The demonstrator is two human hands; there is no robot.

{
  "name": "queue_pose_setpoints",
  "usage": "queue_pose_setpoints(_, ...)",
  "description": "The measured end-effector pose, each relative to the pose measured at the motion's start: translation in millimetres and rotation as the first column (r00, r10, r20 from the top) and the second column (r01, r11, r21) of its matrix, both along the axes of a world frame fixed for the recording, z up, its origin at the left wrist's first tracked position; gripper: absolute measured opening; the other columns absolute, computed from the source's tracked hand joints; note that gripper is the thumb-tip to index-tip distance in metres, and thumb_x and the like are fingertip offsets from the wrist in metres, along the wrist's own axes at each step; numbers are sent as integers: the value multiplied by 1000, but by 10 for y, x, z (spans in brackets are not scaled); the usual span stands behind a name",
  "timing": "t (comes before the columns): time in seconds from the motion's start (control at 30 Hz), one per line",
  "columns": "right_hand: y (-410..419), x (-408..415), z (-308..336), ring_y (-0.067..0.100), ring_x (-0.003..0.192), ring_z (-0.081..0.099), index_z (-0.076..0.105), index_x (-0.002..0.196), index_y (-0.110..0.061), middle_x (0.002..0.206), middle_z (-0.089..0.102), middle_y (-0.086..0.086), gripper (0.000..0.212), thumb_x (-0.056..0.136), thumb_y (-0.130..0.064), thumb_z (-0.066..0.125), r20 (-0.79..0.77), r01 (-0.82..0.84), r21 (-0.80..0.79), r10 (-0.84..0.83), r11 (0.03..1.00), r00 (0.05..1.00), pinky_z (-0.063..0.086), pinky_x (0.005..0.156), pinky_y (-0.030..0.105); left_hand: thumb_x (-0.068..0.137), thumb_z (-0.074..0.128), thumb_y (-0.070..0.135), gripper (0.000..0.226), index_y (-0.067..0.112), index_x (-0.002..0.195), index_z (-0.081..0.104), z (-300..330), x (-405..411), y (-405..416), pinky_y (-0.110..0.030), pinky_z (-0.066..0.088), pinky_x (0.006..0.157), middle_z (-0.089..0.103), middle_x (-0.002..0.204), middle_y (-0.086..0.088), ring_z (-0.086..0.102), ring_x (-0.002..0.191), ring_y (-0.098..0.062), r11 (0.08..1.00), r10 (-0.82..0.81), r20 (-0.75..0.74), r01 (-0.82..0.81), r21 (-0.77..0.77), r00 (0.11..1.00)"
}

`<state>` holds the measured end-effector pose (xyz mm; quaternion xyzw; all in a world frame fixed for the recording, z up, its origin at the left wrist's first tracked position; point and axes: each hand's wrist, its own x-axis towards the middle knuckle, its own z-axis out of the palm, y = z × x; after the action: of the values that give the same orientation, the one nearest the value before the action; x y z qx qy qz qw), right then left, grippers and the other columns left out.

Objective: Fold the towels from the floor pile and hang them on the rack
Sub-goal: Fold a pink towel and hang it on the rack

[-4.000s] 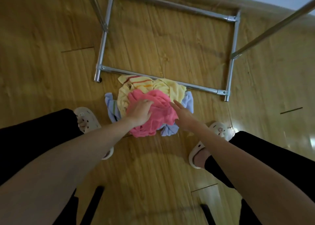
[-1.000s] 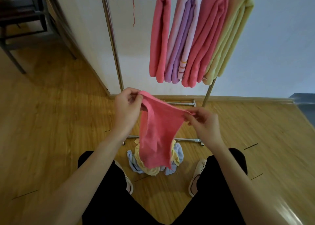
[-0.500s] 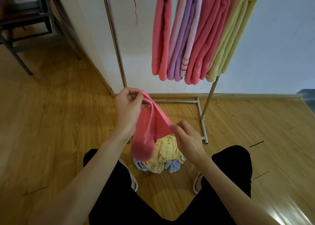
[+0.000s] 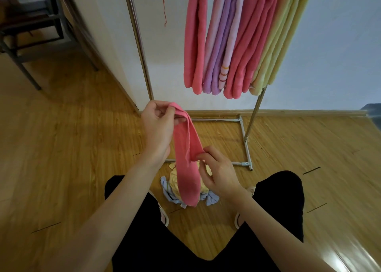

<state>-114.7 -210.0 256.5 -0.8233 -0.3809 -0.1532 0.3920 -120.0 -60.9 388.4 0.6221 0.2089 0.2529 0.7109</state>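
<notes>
Both hands gripped my pink towel (image 4: pixel 186 158), left hand (image 4: pixel 157 125) pinching its top, right hand (image 4: pixel 218 168) lower; a loosened pinch risked dropping it onto the pile (image 4: pixel 175 187) below.

Both hands raised before the body, left (image 4: pixel 157 127) higher, right (image 4: pixel 219 171) lower, fingers pinched.

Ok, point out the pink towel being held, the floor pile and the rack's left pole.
pink towel (image 4: pixel 186 158): head view, middle of the hanging strip.
floor pile (image 4: pixel 174 184): head view, yellow cloth left of the strip.
rack's left pole (image 4: pixel 140 45): head view, mid-height of the pole.
</notes>
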Motion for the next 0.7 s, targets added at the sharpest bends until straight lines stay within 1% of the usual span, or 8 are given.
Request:
queue_pose_setpoints(0.1,42,-55,57,14,79,59,68,93,-9,93,59,1,35,84,-42,59,-39,33,63,-31,997,999,51,60,31,92,56,-1,6,1,98,55,20,-9,-51,-24,56,63,65,89,-21,70,67,-18,1000,7,26,-7,-11,1000)
queue_pose_setpoints(0.2,111,-83,83,12,76,57,65,88,-10,90,59,0,44,76,-52,70,-5,145,115,-146,983,989,50,57,29,93,56,0,8,1,100,55,56,-23,-100,-23,56,63,65,93,-25,70,68,-20,1000,20,46,-19,-17,999)
queue_pose_setpoints(0.27,164,-94,98,11,74,55,64,85,-10,88,58,-1,50,76,-58,69,12,233,143,-237,962,971,48,55,26,93,56,0,8,0,101,56,80,-26,-126,-23,56,63,65,94,-26,70,70,-21,999,30,60,-29,-25,998)
queue_pose_setpoints(0.37,246,-112,138,9,76,54,63,84,-11,88,57,-3,59,75,-69,60,-15,349,155,-351,924,936,47,57,22,93,55,-1,7,1,99,56,98,-25,-160,-25,57,66,64,95,-27,71,71,-23,999,34,85,-31,-36,996)
queue_pose_setpoints(0.43,295,-116,151,8,75,53,62,85,-11,88,56,-4,59,75,-70,60,-41,397,137,-395,908,918,46,58,22,93,55,-1,6,1,98,56,100,-28,-185,-25,57,66,64,95,-27,71,73,-24,999,31,95,-28,-40,995)
queue_pose_setpoints(0.53,351,-135,156,8,75,52,61,85,-13,89,54,-5,51,74,-63,63,-80,444,98,-437,891,896,46,59,23,93,54,-2,6,3,96,56,91,-34,-213,-24,56,66,65,94,-24,71,75,-24,998,35,98,-30,-52,995)
queue_pose_setpoints(0.63,408,-169,193,7,76,51,58,86,-16,92,51,-7,54,70,-68,60,-149,481,46,-470,875,870,44,59,21,93,54,-2,7,5,93,55,60,-37,-244,-24,56,66,65,94,-23,71,76,-23,997,42,93,-35,-71,995)
queue_pose_setpoints(0.7,458,-178,232,7,75,50,56,87,-17,93,49,-8,51,73,-66,57,-204,489,10,-477,872,855,43,58,22,92,55,-1,6,4,94,54,30,-46,-274,-24,57,67,65,97,-24,72,79,-24,996,35,79,-29,-79,996)
